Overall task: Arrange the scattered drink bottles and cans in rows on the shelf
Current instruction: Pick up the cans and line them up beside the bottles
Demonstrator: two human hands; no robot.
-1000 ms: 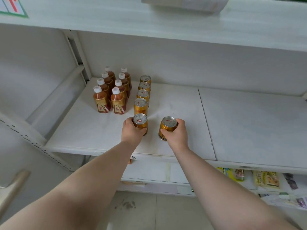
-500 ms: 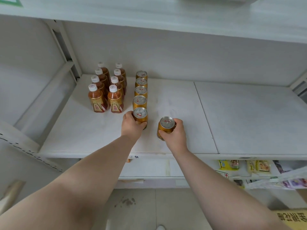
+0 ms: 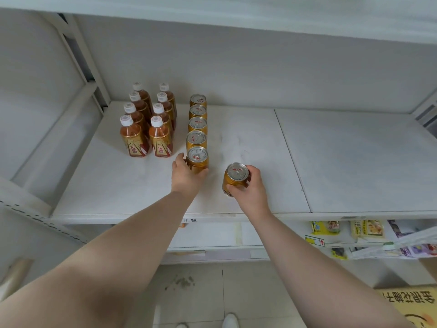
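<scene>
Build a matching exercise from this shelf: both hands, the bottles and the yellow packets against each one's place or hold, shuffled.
1. left hand
2. right hand
3. bottles
4. yellow packets

A. stand in two rows at the back left of the shelf
B. holds the lone can, apart from the can row
C. lie below the shelf, at the right
D. grips the front can of the can row

Pairs: 1-D, 2-B, 3-A, 4-C.
</scene>
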